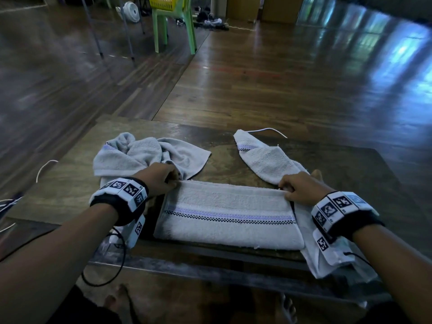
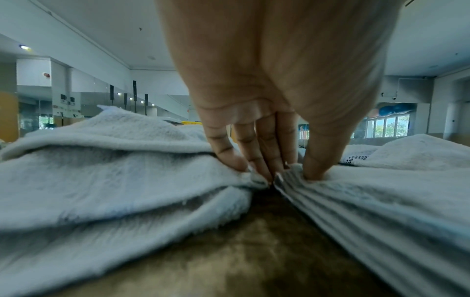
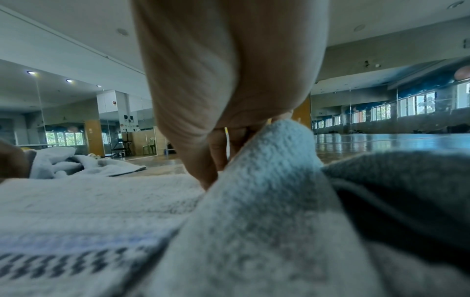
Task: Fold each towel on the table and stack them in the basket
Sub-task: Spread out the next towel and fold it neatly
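A pale grey towel [image 1: 228,213] with a checkered and lilac stripe lies folded lengthwise at the front of the wooden table [image 1: 222,160]. My left hand [image 1: 161,177] pinches its far left corner; the left wrist view shows the thumb and fingers [image 2: 269,170] clamped on the layered edge of that towel [image 2: 368,201]. My right hand [image 1: 301,189] pinches the far right corner of the towel [image 3: 89,201], its fingers [image 3: 211,160] partly hidden behind cloth. A crumpled towel [image 1: 140,155] lies at the back left. Another towel [image 1: 268,160] runs under my right wrist.
A yellow basket [image 1: 167,3] sits on a green plastic chair [image 1: 175,26] far across the wooden floor. A white fan [image 1: 131,10] and metal stand legs are near it. A white cable [image 1: 266,130] lies at the table's far edge. Black wrist-camera cables hang at the front left.
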The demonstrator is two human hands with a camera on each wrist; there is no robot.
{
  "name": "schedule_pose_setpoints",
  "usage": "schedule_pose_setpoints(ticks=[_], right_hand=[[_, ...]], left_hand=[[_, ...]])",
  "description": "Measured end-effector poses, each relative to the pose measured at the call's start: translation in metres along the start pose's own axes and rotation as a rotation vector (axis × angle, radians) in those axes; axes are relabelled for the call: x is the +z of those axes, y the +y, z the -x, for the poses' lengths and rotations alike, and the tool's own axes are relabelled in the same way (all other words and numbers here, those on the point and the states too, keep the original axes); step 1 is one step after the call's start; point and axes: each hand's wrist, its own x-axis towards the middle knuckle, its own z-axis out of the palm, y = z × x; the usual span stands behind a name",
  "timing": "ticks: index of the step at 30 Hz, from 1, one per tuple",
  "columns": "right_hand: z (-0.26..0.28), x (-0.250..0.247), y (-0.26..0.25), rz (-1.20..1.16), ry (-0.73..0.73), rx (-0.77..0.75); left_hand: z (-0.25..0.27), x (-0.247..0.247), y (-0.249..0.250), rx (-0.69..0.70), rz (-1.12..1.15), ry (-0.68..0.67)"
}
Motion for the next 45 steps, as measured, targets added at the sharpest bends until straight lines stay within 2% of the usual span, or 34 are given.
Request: schedule_pose_setpoints(ticks=[6, 10, 17, 22, 26, 32, 34, 38, 40, 41, 43, 44, 45], right_hand=[[-0.003, 0.005, -0.001, 0.081, -0.025, 0.018], [-0.001, 0.005, -0.005, 0.06, 0.02, 0.038], [0.004, 0.004, -0.011, 0.111, 0.011, 0.033], [0.011, -0.003, -0.006, -0.053, 0.061, 0.033], [0.024, -0.009, -0.006, -0.158, 0.136, 0.009], [0.053, -0.021, -0.009, -0.07, 0.271, 0.006], [0.059, -0.028, -0.007, -0.067, 0.44, -0.012], [0.068, -0.054, -0.004, -0.088, 0.849, -0.038], [0.075, -0.064, -0.004, -0.084, 0.967, -0.024], [0.079, -0.066, -0.004, -0.091, 0.983, -0.033], [0.085, -0.063, -0.005, -0.124, 0.923, -0.105], [0.087, -0.056, -0.004, -0.135, 0.853, -0.154], [0.089, -0.044, -0.002, -0.128, 0.748, -0.197]], left_hand=[[-0.004, -0.003, 0.005, 0.077, -0.079, -0.028], [-0.006, -0.003, 0.006, 0.036, -0.137, -0.037], [-0.003, -0.006, 0.013, -0.006, -0.174, -0.079], [0.006, -0.018, 0.012, 0.017, -0.09, -0.042], [0.024, -0.03, 0.015, 0.112, -0.024, 0.029], [0.056, -0.039, 0.013, 0.175, -0.036, 0.177], [0.062, -0.045, 0.014, 0.21, -0.068, 0.338], [0.069, -0.065, 0.02, 0.328, -0.203, 0.796], [0.071, -0.072, 0.025, 0.357, -0.2, 0.914], [0.072, -0.072, 0.026, 0.363, -0.184, 0.926], [0.074, -0.066, 0.023, 0.377, -0.165, 0.883], [0.075, -0.061, 0.02, 0.384, -0.167, 0.802], [0.077, -0.053, 0.016, 0.38, -0.174, 0.665]])
